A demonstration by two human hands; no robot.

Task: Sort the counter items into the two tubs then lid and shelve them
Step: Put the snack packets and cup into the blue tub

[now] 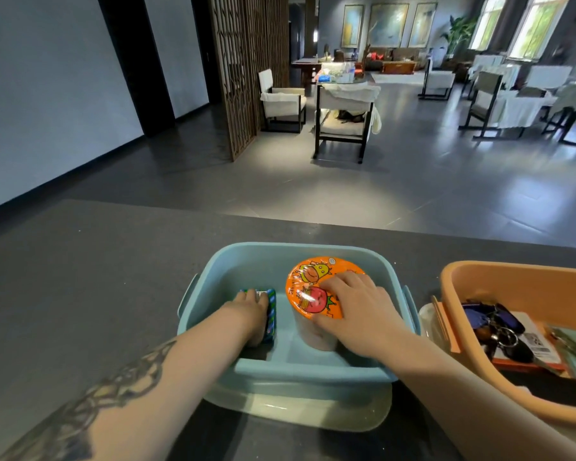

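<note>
Inside the smooth blue plastic tub [213,277], left hand [251,306] grips a glossy packet [270,314], right hand [356,307] a round foil-lidded cup [313,294].

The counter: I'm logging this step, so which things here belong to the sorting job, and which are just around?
Job:
blue tub
orange tub
clear lid under blue tub
cup, right hand on it
packet, left hand on it
keys in orange tub

Around:
chairs
paintings
</note>
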